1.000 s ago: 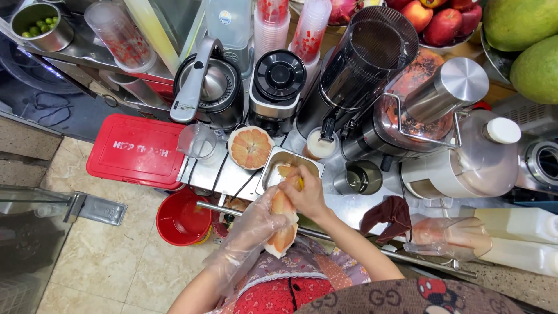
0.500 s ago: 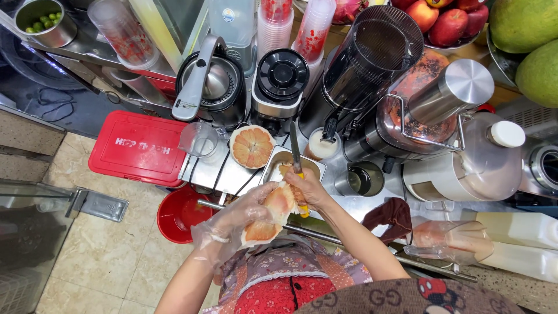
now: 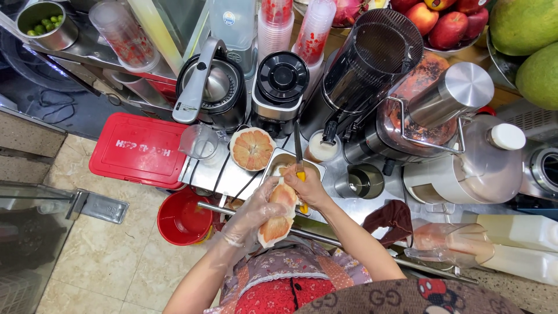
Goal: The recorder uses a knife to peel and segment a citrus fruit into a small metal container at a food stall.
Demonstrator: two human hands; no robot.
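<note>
A: What is in the hands?

B: The left hand (image 3: 253, 216), in a clear plastic glove, has its fingers wrapped around a peeled pink grapefruit half (image 3: 278, 214), cut face turned down toward the person's body. The right hand (image 3: 311, 187) is bare, and its fingers are closed on the yellow handle of a knife (image 3: 299, 166), whose blade points away, up toward the machines.

A: Where is the fruit, exactly?

B: It is held in the air just above the near edge of the steel tabletop (image 3: 229, 177), touching both hands, right in front of a small rectangular steel tray (image 3: 278, 160).

A: And around them?

B: Another grapefruit half (image 3: 251, 148) lies cut face up on the tabletop, left of the tray, beside a clear measuring cup (image 3: 198, 141). Behind stand a lever citrus press (image 3: 210, 87) and a black juicer (image 3: 280, 87). A red bucket (image 3: 183, 219) sits on the floor below, near a red box lid (image 3: 139, 150).
</note>
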